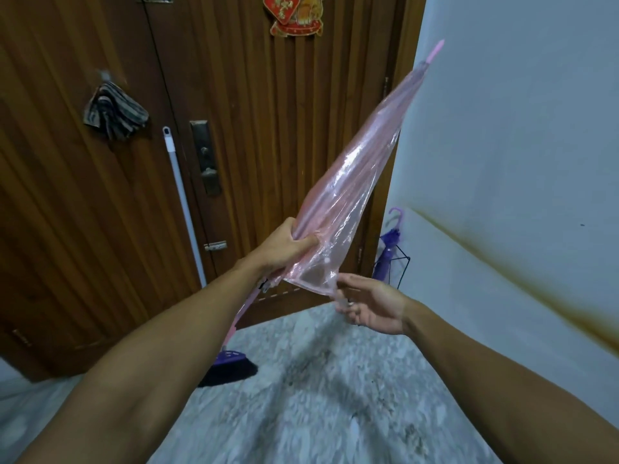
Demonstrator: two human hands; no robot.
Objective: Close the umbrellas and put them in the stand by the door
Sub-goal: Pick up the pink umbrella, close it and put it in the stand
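Observation:
A folded, see-through pink umbrella (pixel 351 175) slants up to the right in front of the wooden door, its tip near the white wall. My left hand (pixel 284 244) grips the gathered canopy near its lower end. Its pink shaft runs down past my left forearm. My right hand (pixel 371 304) is at the canopy's lower loose edge, fingers pinching the strap there. A purple umbrella (pixel 388 249) stands closed in a black wire stand (pixel 403 266) in the corner between door and wall.
The brown wooden door (pixel 251 128) fills the view ahead, with a lock plate and a hanging cloth (pixel 114 112). A broom with a white handle (pixel 182 202) leans on the door, its dark bristles (pixel 231 370) on the speckled floor. A white wall (pixel 519 145) is on the right.

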